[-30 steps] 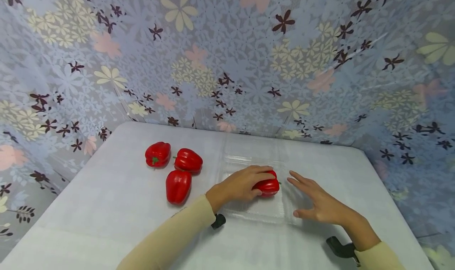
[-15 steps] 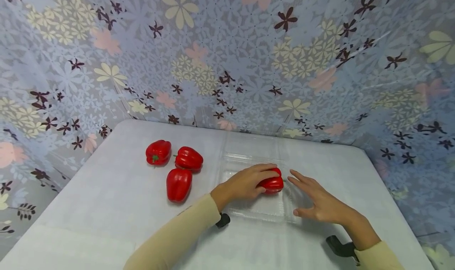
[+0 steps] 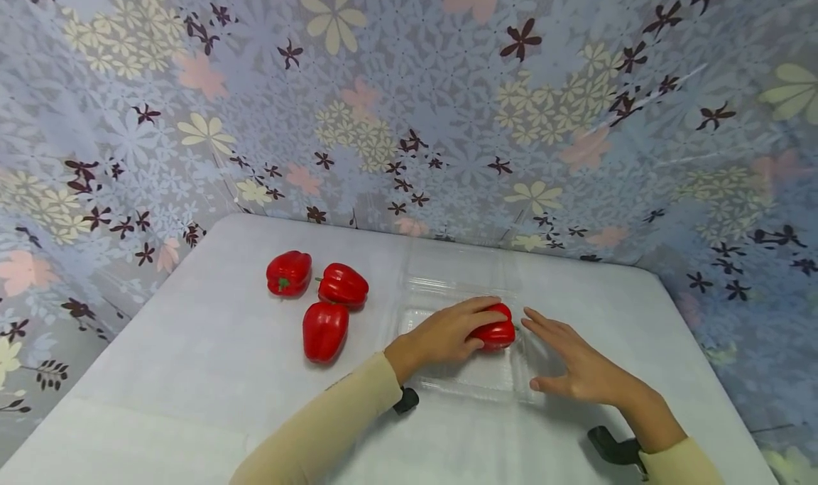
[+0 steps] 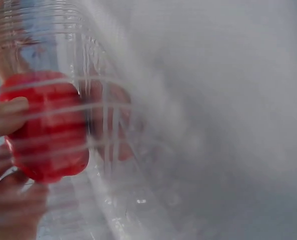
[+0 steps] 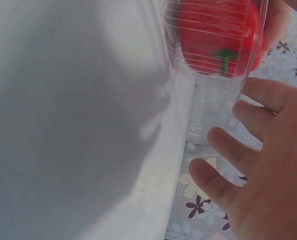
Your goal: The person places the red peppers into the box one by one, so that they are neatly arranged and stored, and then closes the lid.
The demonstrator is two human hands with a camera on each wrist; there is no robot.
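Note:
My left hand grips a glossy red bell pepper from above and the left, thumb on the near side. The pepper is inside a clear plastic container, close to its right wall, with its green stem visible through the plastic in the right wrist view. Through the ribbed wall, the left wrist view shows the same pepper with a thumb on it. My right hand is just right of the container, fingers spread and holding nothing. Whether its fingertips touch the wall I cannot tell.
Three more red bell peppers lie left of the container: one at the back left, one beside it, and one nearer. The white-covered table ends at a flower-patterned curtain. The container's clear lid lies folded back.
My left hand has slid a little to the right with the bell pepper, bringing it nearer the container's right wall. My right hand has stayed nearly still.

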